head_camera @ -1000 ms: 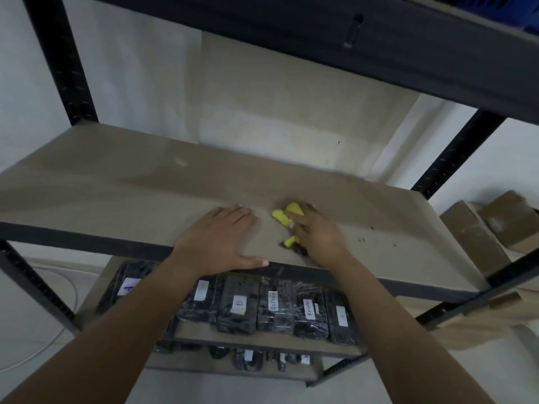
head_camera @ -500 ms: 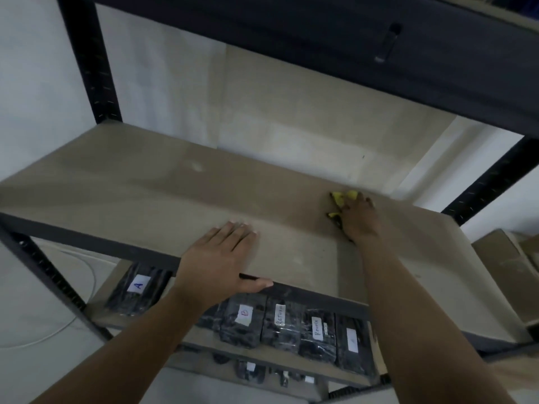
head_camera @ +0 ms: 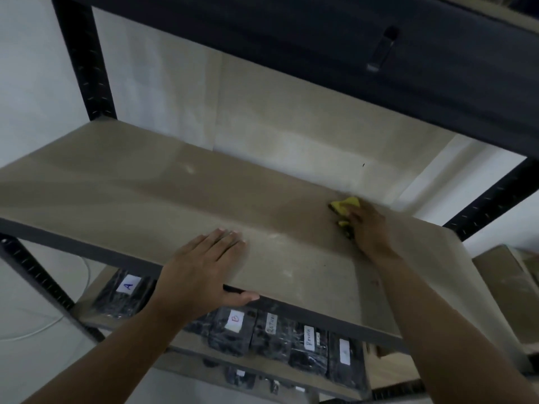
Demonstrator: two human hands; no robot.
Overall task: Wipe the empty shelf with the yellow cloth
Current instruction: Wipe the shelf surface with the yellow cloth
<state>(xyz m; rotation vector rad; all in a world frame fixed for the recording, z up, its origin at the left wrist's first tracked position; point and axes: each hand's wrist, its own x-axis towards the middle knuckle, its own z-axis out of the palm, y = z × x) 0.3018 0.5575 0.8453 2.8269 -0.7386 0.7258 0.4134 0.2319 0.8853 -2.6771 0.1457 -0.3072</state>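
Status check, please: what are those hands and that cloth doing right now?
Left hand flat on shelf edge. Right hand presses cloth near back wall. Nothing in the way.

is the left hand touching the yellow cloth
Apart. The head view shows the left hand flat on the shelf front edge, with bare board between it and the yellow cloth under the right hand.

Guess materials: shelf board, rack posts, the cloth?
Shelf board: likely particleboard or MDF, matte tan, thin flat edge. Rack posts: apparently dark painted steel, punched slots. Yellow cloth under right hand: soft fabric, bunches up; weave unreadable.
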